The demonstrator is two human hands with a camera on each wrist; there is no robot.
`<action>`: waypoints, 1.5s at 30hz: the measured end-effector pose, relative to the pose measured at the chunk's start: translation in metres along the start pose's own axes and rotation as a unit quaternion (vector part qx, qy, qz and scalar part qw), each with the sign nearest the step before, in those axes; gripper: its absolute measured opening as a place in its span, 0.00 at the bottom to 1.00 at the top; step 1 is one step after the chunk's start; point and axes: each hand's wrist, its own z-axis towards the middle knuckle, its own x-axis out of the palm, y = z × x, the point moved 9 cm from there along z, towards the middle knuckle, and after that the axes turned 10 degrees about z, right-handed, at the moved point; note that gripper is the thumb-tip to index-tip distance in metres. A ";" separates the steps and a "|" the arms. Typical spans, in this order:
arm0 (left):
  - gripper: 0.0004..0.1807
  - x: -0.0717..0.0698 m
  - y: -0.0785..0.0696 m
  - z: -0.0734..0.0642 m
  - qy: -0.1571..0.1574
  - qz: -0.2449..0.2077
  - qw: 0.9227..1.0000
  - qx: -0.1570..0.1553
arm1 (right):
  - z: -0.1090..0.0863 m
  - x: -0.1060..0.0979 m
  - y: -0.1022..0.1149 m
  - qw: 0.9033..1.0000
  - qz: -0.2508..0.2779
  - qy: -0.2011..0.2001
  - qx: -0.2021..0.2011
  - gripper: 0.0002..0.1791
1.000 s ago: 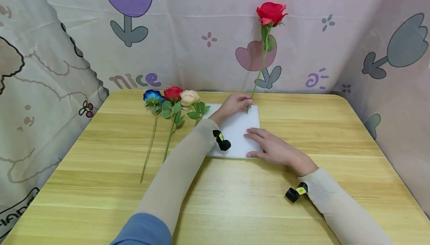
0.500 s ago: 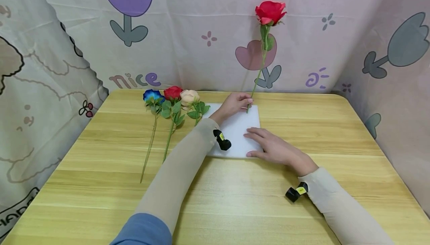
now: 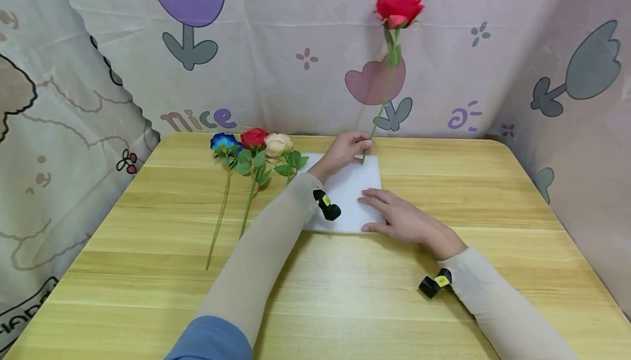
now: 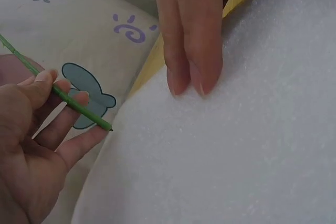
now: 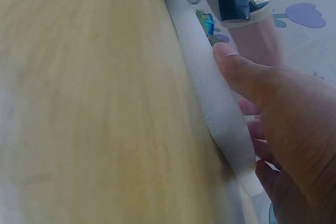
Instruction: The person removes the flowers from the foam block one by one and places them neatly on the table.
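My left hand pinches the lower stem of a red rose between thumb and fingers. The bloom stands high in front of the curtain, and the stem leans a little to the right. In the left wrist view the cut end of the green stem sticks out past the fingers, near the edge of a white foam sheet. My right hand rests on the right part of that sheet with its fingers spread. In the right wrist view the thumb lies along the foam's front edge.
Left of the sheet, a blue rose, another red rose and a cream rose lie on the wooden table. My left forearm covers part of the cream rose's stem. A printed curtain hangs behind the table.
The red rose in my left hand has risen slightly, and its leaves have turned. My left fingers have shifted a little on the stem. The right hand stays in place.
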 end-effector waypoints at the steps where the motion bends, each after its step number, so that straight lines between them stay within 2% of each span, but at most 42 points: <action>1: 0.17 0.000 -0.004 0.000 0.000 0.006 1.000 0.008 | 0.000 0.000 0.000 1.000 0.000 -0.001 -0.001 0.39; 6: 0.18 0.001 -0.015 -0.004 0.006 0.027 0.999 0.023 | -0.002 0.001 -0.001 1.000 -0.001 -0.001 0.002 0.39; 13: 0.14 -0.002 -0.015 -0.010 0.005 0.033 0.999 0.015 | -0.002 0.003 -0.002 1.000 0.000 0.001 0.005 0.39; 20: 0.13 -0.010 -0.013 -0.017 0.004 0.044 0.999 0.024 | -0.001 0.003 -0.002 1.000 0.000 0.002 0.005 0.40; 27: 0.17 -0.019 -0.012 -0.023 0.013 0.052 0.999 0.008 | -0.002 0.002 -0.001 1.000 0.005 0.004 0.008 0.40; 35: 0.13 -0.030 -0.014 -0.031 0.005 0.063 0.998 0.003 | -0.002 0.001 -0.002 1.000 0.002 0.004 0.008 0.40; 40: 0.15 -0.036 -0.017 -0.036 0.006 0.065 0.998 0.004 | -0.002 0.000 0.000 1.000 0.004 0.004 0.009 0.40; 45: 0.14 -0.045 -0.021 -0.044 0.001 0.091 0.996 0.004 | -0.002 -0.002 0.002 1.000 0.003 0.003 0.006 0.40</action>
